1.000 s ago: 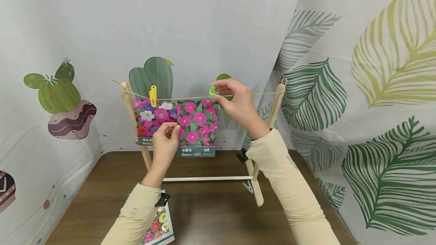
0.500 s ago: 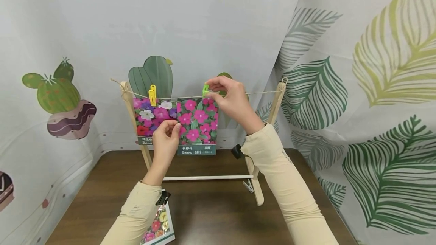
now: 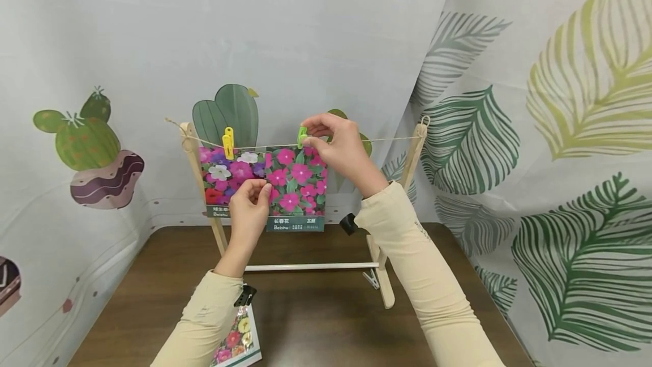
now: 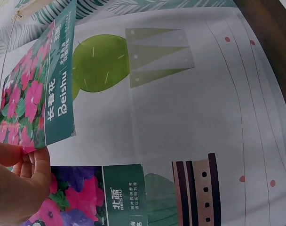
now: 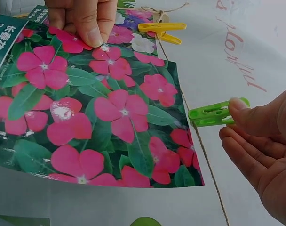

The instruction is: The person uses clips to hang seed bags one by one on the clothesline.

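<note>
My left hand (image 3: pixel 249 203) pinches the left edge of a seed packet (image 3: pixel 296 191) with bright pink flowers and a dark green band. The packet's top edge is up at the string (image 3: pixel 387 139). My right hand (image 3: pixel 341 143) pinches a light green clothespin (image 3: pixel 302 136) between thumb and fingers. In the right wrist view the tip of the clothespin (image 5: pixel 211 114) is right at the packet's top edge and the string. To the left hangs another seed packet (image 3: pixel 241 170) with mixed flowers, held on the string by a yellow clothespin (image 3: pixel 228 143).
A wooden rack (image 3: pixel 414 154) with a white lower bar (image 3: pixel 311 267) carries the string above the brown table (image 3: pixel 326 321). Another flower packet (image 3: pixel 236 338) lies at the front left, partly under my left sleeve. A pale clothespin (image 3: pixel 371 280) sits by the rack's right foot.
My right hand has moved left along the string with the green clothespin, bringing it over the middle of the packet's top edge. My left hand keeps its pinch, with only a slight shift.
</note>
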`<state>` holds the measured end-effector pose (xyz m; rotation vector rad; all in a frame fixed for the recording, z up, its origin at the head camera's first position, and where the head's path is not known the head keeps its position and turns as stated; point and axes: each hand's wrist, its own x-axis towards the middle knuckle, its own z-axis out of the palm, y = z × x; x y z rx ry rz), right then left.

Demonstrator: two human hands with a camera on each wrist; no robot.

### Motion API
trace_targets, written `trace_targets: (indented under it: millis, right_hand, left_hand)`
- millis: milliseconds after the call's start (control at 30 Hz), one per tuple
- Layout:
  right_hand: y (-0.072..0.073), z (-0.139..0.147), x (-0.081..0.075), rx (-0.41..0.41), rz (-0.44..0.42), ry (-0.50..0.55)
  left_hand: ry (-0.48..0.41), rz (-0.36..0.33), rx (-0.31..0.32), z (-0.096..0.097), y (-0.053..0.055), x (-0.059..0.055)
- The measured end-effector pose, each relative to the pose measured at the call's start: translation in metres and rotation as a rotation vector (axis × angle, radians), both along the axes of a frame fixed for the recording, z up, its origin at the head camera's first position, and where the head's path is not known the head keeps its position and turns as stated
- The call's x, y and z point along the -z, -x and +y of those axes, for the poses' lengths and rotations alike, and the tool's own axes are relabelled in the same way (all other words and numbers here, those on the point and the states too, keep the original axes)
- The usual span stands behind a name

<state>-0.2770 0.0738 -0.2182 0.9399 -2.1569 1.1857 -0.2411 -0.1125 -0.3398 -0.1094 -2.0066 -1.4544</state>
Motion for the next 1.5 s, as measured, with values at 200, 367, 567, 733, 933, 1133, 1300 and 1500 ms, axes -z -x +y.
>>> trace_targets:
  millis: [200,367,567,733,933,1133,1300,1500]
  right_hand:
    - [0.0022,-0.0007,0.0006,0.018,-0.016,-0.005]
    - [0.0040,-0.0006,0.0032,0.009,-0.041,-0.012]
    - [0.0063,-0.0013,0.0070,0.040,-0.043,-0.043]
    - [0.0072,-0.0015,0.0090,0.076,-0.041,-0.084]
    - [0.0071,-0.0021,0.0087,0.074,-0.047,-0.101]
    - [0.0069,-0.0018,0.0085,0.090,-0.053,-0.124]
    - [0.0062,-0.0014,0.0091,0.118,-0.080,-0.164]
    - [0.0049,-0.0014,0.0087,0.145,-0.097,-0.211]
  left_hand:
    - [0.006,0.008,-0.002,0.0003,0.0011,-0.0012]
    - [0.004,0.012,0.001,0.0002,0.0013,-0.0022]
    - [-0.003,0.006,0.007,0.0001,0.0022,-0.0016]
    - [-0.004,0.015,0.004,0.0001,0.0034,-0.0002]
    - [-0.022,0.032,0.013,0.0010,0.0052,0.0005]
    - [-0.035,0.056,0.011,0.0027,0.0074,0.0017]
    - [-0.049,0.052,0.009,0.0042,0.0071,0.0029]
    - [-0.071,0.059,0.006,0.0055,0.0069,0.0044]
